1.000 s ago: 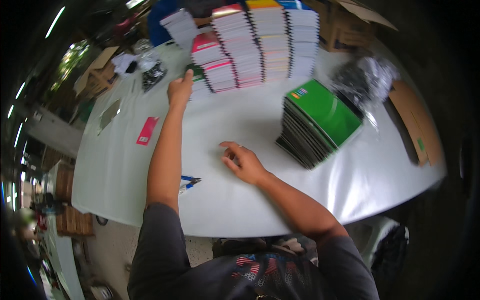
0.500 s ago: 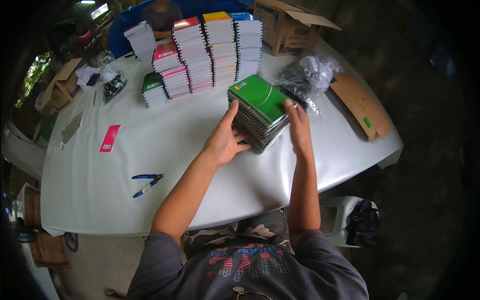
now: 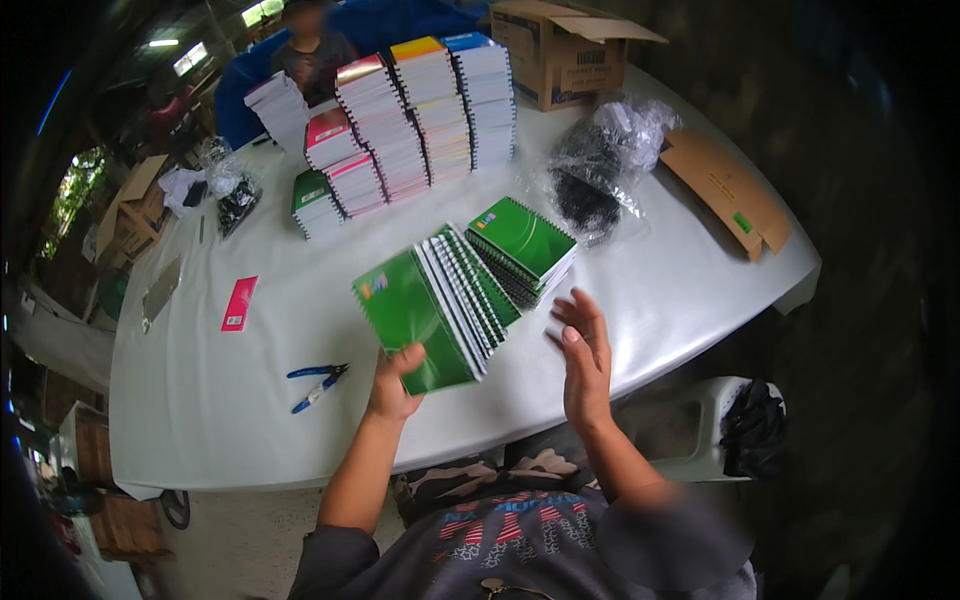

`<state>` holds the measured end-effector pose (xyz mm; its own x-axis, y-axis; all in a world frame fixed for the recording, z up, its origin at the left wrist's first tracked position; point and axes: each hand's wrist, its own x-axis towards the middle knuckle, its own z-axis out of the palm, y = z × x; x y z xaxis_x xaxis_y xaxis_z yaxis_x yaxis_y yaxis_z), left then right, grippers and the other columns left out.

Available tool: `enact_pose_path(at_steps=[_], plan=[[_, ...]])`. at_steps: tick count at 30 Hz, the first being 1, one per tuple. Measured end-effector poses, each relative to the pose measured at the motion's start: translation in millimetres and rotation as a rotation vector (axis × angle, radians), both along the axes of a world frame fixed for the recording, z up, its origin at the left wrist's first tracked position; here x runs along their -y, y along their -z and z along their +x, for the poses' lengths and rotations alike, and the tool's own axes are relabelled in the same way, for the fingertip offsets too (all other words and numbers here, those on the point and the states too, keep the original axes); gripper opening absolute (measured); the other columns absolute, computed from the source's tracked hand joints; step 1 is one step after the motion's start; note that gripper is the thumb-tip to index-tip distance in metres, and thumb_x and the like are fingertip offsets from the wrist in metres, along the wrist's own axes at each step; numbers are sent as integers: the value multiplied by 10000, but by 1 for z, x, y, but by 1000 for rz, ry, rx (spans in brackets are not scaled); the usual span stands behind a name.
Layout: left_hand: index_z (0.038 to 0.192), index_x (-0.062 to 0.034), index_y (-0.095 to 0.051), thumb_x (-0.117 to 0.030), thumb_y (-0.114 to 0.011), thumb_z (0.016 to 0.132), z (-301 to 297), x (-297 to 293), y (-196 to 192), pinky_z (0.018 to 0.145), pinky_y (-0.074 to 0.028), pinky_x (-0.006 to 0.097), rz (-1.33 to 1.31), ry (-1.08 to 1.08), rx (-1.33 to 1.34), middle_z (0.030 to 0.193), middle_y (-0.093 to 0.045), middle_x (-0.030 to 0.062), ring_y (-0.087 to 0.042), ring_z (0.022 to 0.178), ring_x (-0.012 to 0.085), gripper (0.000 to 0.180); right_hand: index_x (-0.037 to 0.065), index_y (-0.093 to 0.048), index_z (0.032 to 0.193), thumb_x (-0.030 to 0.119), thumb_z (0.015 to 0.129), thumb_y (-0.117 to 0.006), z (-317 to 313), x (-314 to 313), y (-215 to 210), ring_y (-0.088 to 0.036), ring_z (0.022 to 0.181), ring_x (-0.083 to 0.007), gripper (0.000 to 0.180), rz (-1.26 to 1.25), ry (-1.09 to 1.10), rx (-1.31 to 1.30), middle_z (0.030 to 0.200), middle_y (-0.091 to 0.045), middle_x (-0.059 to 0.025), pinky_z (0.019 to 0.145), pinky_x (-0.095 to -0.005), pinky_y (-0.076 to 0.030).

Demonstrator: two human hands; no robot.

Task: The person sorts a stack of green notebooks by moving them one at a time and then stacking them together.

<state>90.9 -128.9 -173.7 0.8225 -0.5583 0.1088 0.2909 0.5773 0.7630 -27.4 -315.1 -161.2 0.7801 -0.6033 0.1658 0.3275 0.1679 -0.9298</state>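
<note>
Several green spiral-bound notebooks (image 3: 412,322) are gripped in my left hand (image 3: 396,382), its thumb over the top cover. They fan out toward the right, showing white page edges and black coils. Just beyond them, a stack of green notebooks (image 3: 522,238) rests on the table; the fanned edge overlaps or touches its near left side, I cannot tell which. My right hand (image 3: 584,350) hovers in front of that stack, holding nothing, its fingers apart and slightly curled.
Tall notebook stacks (image 3: 425,110) stand at the back. Clear plastic wrapping (image 3: 600,170), a flat cardboard piece (image 3: 725,195) and an open carton (image 3: 560,60) are at the right. Blue-handled cutters (image 3: 318,386) and a pink card (image 3: 240,303) lie left. A person (image 3: 312,55) is behind the stacks.
Both hands were around one green notebook stack. Now part of it is in my left hand, nearer and to the left; the rest stands on the table. My right hand has let go and drawn back.
</note>
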Motion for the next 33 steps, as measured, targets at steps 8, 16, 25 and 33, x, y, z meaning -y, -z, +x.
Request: enact_pose_path(at_steps=[8,16,25,33], plan=[[1269,-198,-412,-231,-638,820,7,-19,-12,1056,-292,437,497,-320,2031,1224,-477,36,-473,1188,212,505,9,-341,1380,807,729,-377,2,11,28,-482,1206,-344,1030,1036,-919,-359,1338,-452,-203,958,-511,-435],[1324,-174,-411,-159,-624,821,3,-13,4,1072,-244,446,915,-500,1866,1307,-423,75,-395,1238,239,546,-33,-417,1305,308,780,-625,-7,16,49,-582,1077,-299,660,867,-927,-202,1242,-532,-216,911,-395,-492],[1276,37,-380,-355,-688,834,-73,11,-16,864,-446,297,772,2,424,1123,-571,139,-550,1021,174,666,-69,-199,1359,263,705,-760,-36,-21,40,-491,1133,-251,924,216,-259,-297,1210,-479,-186,986,-361,-395],[1120,-10,-561,-362,-578,904,13,-33,10,787,-456,286,788,-246,95,952,-619,80,-572,864,134,413,-55,-306,1292,225,730,-714,-47,-13,33,-576,998,-247,749,629,-428,-341,1117,-527,-178,854,-345,-499]])
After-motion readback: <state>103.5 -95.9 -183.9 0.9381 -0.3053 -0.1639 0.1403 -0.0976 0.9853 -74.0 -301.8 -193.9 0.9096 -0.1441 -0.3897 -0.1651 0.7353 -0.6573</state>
